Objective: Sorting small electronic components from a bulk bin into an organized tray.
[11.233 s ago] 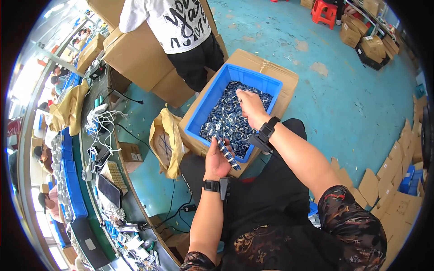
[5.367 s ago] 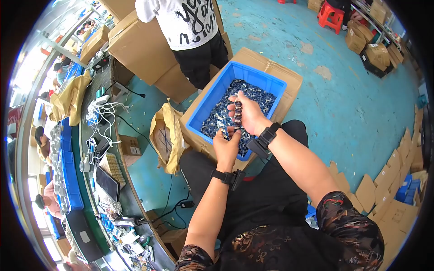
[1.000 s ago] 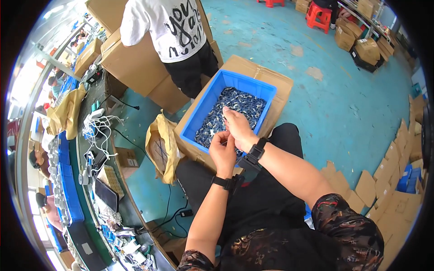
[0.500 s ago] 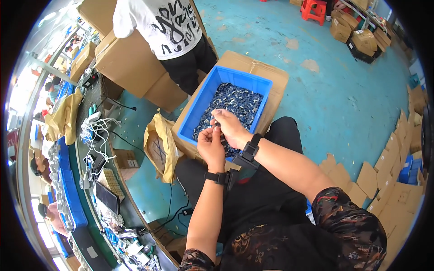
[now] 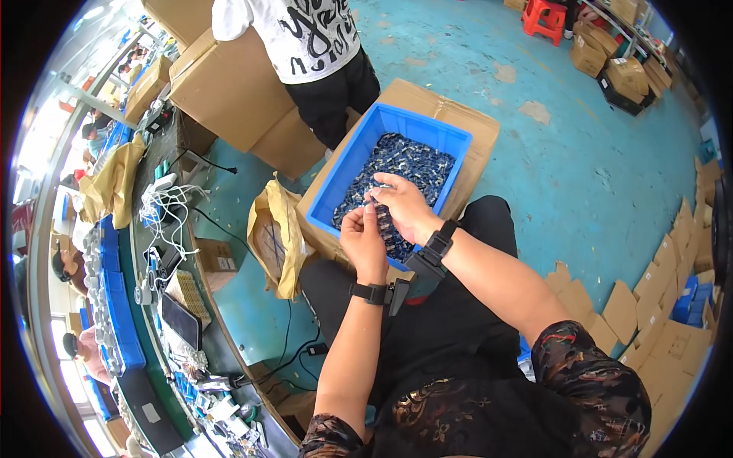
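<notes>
A blue plastic bin holds a heap of small dark blue pieces with pale, shiny ends; they look like tiny circuit boards. Over the near part of the heap my two hands meet. My left hand is closed, thumb against the bent fingers, and what it pinches is too small to make out. My right hand reaches in from the right, its thumb and fingers curled close to the left fingertips. Anything between them is too small to name. Each wrist carries a black strap with a small black block.
The bin stands on a cardboard box before my knees. Left of it are an open yellow sack and a workbench with white cables and a phone. A person in a white shirt stands beyond, near large cartons.
The right hand's fingers have loosened and its forefinger is straighter. My hands stay together over the bin. The whole view has shifted slightly.
</notes>
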Demonstrator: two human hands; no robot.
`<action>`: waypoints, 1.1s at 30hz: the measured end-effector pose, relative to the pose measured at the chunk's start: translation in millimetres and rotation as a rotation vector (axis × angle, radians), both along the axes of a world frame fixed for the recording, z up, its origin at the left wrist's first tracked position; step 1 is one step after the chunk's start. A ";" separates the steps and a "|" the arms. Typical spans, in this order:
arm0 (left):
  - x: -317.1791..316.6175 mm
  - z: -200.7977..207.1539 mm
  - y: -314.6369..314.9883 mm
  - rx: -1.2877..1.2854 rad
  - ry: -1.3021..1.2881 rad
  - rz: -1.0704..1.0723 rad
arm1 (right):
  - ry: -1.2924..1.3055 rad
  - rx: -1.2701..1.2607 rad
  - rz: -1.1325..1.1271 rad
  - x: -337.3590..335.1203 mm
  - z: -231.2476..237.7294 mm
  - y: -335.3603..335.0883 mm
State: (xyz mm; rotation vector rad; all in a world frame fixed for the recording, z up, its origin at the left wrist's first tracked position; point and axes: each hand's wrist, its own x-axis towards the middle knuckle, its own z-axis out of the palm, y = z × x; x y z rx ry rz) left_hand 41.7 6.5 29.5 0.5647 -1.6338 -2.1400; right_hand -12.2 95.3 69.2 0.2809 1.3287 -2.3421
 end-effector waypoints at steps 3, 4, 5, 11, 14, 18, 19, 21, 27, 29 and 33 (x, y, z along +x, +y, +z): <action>6.3 3.6 7.3 0.027 -0.109 -0.101 | 0.032 0.050 -0.091 -4.0 -2.8 1.0; 9.2 6.1 9.9 0.040 -0.171 -0.138 | 0.031 0.050 -0.094 -7.0 -8.0 1.3; 9.1 2.0 8.3 0.020 -0.134 -0.143 | 0.057 0.033 -0.100 -8.0 -9.9 -0.6; 5.3 4.0 9.5 -0.361 -0.057 -0.121 | 0.068 0.037 -0.139 -3.1 -9.7 -4.7; 2.5 14.2 8.1 -0.541 -0.050 -0.112 | -0.142 -0.098 -0.136 -3.9 0.1 0.7; -0.5 17.2 0.5 -0.430 -0.057 -0.086 | -0.086 -0.104 -0.155 -1.6 10.6 2.5; -0.4 16.6 -1.3 -0.415 -0.079 -0.085 | 0.041 0.090 -0.074 -2.2 3.8 5.1; -1.3 15.5 -0.1 -0.451 -0.059 -0.069 | 0.213 0.265 -0.042 -5.1 -3.9 5.0; -0.4 13.2 -4.3 -0.344 -0.044 -0.054 | -0.112 0.107 0.053 -1.6 10.9 11.2; -0.7 14.6 -4.4 -0.278 -0.044 -0.060 | -0.010 0.250 0.036 6.4 19.0 12.1; -5.4 0.3 -0.3 -0.304 0.000 0.004 | 0.110 0.219 0.110 6.1 -9.4 13.7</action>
